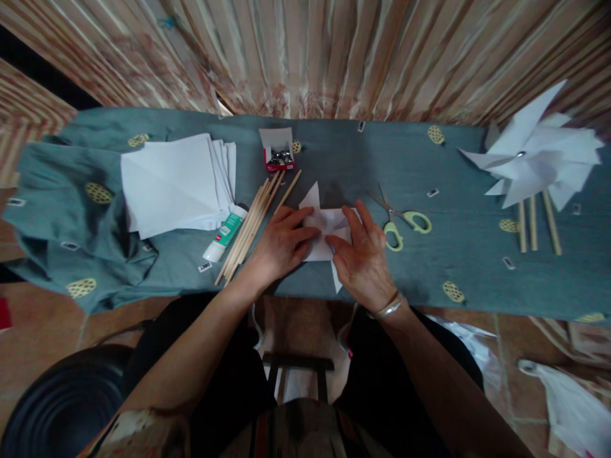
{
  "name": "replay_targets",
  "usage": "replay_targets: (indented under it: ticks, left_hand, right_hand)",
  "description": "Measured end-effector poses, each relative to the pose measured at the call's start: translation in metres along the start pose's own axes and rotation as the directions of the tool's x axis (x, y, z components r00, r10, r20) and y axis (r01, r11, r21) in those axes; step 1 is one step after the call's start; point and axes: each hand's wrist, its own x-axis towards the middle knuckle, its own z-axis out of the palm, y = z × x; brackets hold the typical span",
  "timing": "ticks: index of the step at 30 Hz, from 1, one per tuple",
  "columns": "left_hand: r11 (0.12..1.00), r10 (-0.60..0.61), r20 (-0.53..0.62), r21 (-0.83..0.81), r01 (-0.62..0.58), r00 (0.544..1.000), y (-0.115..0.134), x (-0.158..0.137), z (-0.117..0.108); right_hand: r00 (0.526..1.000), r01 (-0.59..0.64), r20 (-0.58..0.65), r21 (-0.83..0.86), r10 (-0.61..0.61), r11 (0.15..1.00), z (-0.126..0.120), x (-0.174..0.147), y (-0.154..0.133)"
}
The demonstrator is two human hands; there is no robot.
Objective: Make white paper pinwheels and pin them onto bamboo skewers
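Note:
A white paper pinwheel (316, 252), partly folded with pointed corners sticking out, lies flat at the front middle of the cloth. My left hand (286, 240) holds its left side, thumb and fingertips pressed on the paper near the centre. From the right, my right hand (361, 259) grips the other side, its thumb by the middle and its fingers on the upper right fold. Some of the paper is hidden under both hands. Green-handled scissors (392, 214) lie spread just right of my right hand. Thin wooden sticks (252, 224) lie beside my left hand.
A stack of white paper (169, 184) lies at left, with a glue stick (225, 235) by its corner. Behind the sticks stands an open small box (278, 166) of shiny metal pieces. Several assembled pinwheels (534, 152) on sticks rest at far right. A curtain (324, 57) hangs behind.

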Motion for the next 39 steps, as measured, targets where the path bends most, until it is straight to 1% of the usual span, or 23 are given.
replay_targets:
  ticks: [6,13,19,24,28,35,39]
  left_hand:
    - [0.999,0.028,0.001,0.037,-0.028,1.000,-0.0002,-0.0023,0.0021]
    - [0.998,0.007,0.040,0.063,-0.010,0.999,0.0038,-0.0026,-0.0006]
    - [0.997,0.013,0.040,0.080,-0.016,0.999,0.0038,-0.0025,0.0001]
    - [0.996,0.016,0.041,0.090,-0.019,0.999,0.0040,-0.0023,0.0010]
    - [0.996,0.015,0.039,0.090,-0.019,0.999,0.0046,-0.0029,0.0016]
    - [0.991,0.021,0.021,0.130,-0.024,1.000,0.0040,-0.0036,0.0042]
    - [0.991,0.020,0.025,0.134,-0.024,0.999,0.0044,-0.0028,0.0039]
  right_hand:
    - [1.000,0.014,-0.013,-0.024,-0.014,1.000,0.0004,0.0003,-0.0013]
    - [0.999,0.019,-0.031,-0.050,-0.020,0.999,0.0001,0.0005,-0.0020]
    - [0.999,0.036,-0.018,-0.015,-0.036,0.999,0.0002,-0.0006,0.0002]
    - [1.000,0.016,-0.003,0.001,-0.016,1.000,0.0005,-0.0009,-0.0001]
    - [0.999,0.027,-0.034,-0.042,-0.029,0.999,0.0011,-0.0009,-0.0003]
    - [0.999,-0.012,0.033,0.020,0.011,1.000,-0.0021,-0.0003,-0.0006]
    - [1.000,-0.006,0.012,0.026,0.005,1.000,-0.0040,-0.0002,-0.0010]
